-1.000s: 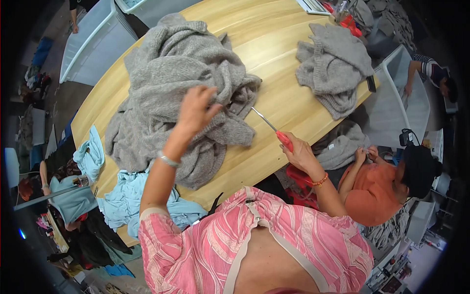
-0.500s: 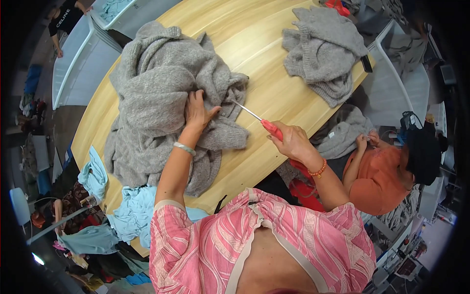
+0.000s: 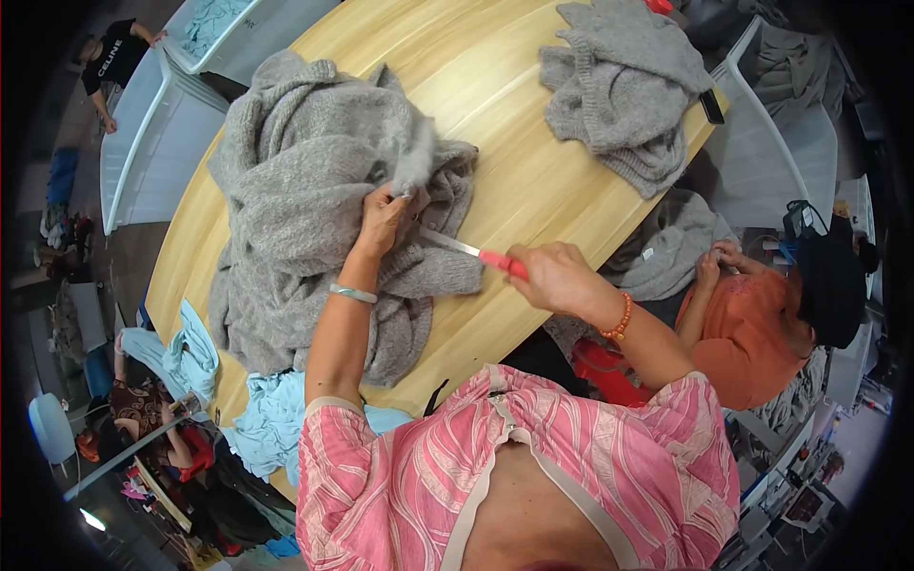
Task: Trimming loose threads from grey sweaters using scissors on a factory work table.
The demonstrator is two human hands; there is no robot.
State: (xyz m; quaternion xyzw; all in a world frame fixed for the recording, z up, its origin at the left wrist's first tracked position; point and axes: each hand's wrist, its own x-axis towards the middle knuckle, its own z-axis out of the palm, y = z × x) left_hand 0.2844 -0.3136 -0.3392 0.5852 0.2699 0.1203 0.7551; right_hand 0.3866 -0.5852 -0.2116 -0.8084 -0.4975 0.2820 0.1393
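Note:
A large heap of grey knit garments [image 3: 295, 190] lies on the left half of the wooden table. My left hand [image 3: 383, 217] is closed, thumb and fingers pinching a fold of grey knit at the heap's right side; the raised fabric above it is blurred. My right hand [image 3: 560, 276] grips the red handle of a tool with a slim metal blade [image 3: 455, 244]. Its blade points left, its tip close to the knit below my left hand. I cannot make out whether the tip touches the cloth.
Another pile of grey knits [image 3: 628, 86] lies at the far right of the table [image 3: 476, 86], near a dark flat object [image 3: 712, 107]. Light blue cloth [image 3: 267, 419] sits at the near left. A person in orange [image 3: 743, 328] handles grey knit at the right. White bins [image 3: 143, 143] stand around.
My left hand has gone from resting spread on the heap to pinching and lifting a fold. The red-handled tool has moved left and down, its blade now lying flatter.

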